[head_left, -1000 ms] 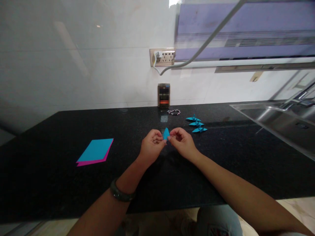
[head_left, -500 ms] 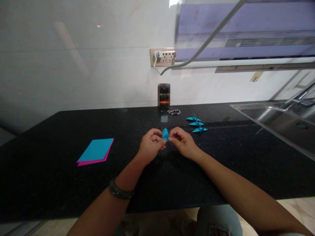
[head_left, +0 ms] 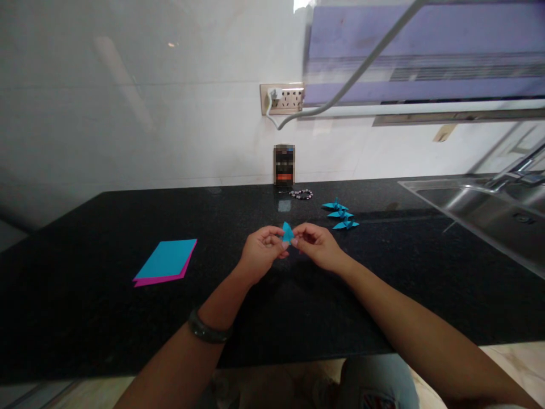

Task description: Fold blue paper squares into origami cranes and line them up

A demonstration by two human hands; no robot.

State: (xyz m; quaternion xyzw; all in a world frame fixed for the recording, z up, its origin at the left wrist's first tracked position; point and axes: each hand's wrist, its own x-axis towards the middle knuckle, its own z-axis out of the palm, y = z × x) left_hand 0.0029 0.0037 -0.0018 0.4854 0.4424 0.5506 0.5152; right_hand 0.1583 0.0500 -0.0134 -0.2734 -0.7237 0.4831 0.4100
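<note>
A small piece of folded blue paper [head_left: 288, 232] is pinched between my two hands above the dark counter, its pointed end upward. My left hand [head_left: 263, 253] grips its left side with thumb and fingers. On the right side, my right hand [head_left: 317, 244] pinches it near the lower edge. Fingers cover parts of the folds. Beyond my right hand, three blue paper cranes [head_left: 340, 215] sit in a slanting row. To the left lies a stack of square paper [head_left: 168, 259], blue on top with pink beneath.
A phone-like object [head_left: 284, 165], blurred out, leans on the wall with a beaded loop [head_left: 302, 195] beside it. The steel sink [head_left: 489, 210] is set into the counter [head_left: 106, 318] at right. A cable [head_left: 353, 79] runs from the wall socket [head_left: 289, 99].
The folded blue paper has turned slightly between my fingers and shows a flatter, wider face. Both hands have shifted only a little.
</note>
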